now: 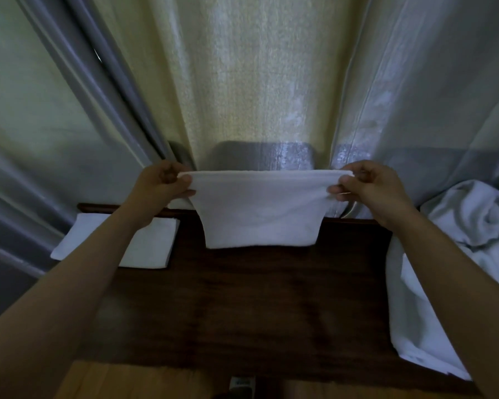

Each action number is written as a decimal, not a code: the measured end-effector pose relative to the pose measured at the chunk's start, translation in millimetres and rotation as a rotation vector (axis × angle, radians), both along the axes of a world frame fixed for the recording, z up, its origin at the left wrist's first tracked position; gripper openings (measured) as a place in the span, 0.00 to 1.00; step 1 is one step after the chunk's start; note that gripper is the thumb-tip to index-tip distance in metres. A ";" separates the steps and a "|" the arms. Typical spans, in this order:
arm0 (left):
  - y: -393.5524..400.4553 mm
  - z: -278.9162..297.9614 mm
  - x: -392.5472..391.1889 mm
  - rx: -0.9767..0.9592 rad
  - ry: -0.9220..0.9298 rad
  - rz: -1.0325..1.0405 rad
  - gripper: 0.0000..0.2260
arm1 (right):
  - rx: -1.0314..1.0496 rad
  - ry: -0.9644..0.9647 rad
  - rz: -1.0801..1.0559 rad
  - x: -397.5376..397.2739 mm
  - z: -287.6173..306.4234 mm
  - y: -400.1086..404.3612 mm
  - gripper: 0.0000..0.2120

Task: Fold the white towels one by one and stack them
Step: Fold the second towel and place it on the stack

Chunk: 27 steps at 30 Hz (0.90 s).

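Left hand (pixel 162 185), right hand (pixel 366 187) pinching white towel (pixel 260 211) top corners, towel hanging between

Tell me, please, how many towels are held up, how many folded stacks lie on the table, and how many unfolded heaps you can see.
Towel held up by left hand and right hand: 1
Folded towel stack on the table: 1; layers cannot be counted
Unfolded towel heap: 1; towels cannot be counted
Total: 3
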<state>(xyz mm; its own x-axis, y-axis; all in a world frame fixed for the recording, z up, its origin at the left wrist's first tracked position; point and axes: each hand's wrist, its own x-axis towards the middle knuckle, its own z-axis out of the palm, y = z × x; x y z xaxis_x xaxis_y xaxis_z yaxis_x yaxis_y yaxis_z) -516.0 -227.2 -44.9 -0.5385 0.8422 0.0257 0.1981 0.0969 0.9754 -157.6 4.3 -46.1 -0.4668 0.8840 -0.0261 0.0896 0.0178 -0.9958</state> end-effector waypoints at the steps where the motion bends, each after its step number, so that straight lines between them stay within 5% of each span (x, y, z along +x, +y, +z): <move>1: -6.6 -2.2 3.1 0.012 0.023 -0.008 0.02 | 0.009 0.003 0.004 4.7 -3.0 -5.6 0.05; 7: -79.1 -52.3 48.7 -0.087 0.242 -0.090 0.08 | 0.046 -0.112 0.038 54.0 -60.8 -76.6 0.08; 12: -151.2 -134.8 99.0 -0.273 0.180 -0.099 0.08 | 0.084 -0.390 0.152 108.5 -133.6 -151.6 0.09; 17: -195.6 -198.7 137.7 -0.538 0.177 -0.150 0.08 | -0.102 -0.513 0.176 143.9 -186.6 -197.5 0.07; 21: -212.6 -216.4 150.8 -0.584 0.198 -0.128 0.10 | -0.038 -0.655 0.227 152.7 -197.5 -212.0 0.12; 27: -214.9 -209.0 144.9 -0.572 0.202 -0.101 0.07 | 0.017 -0.697 0.309 151.4 -187.3 -206.4 0.04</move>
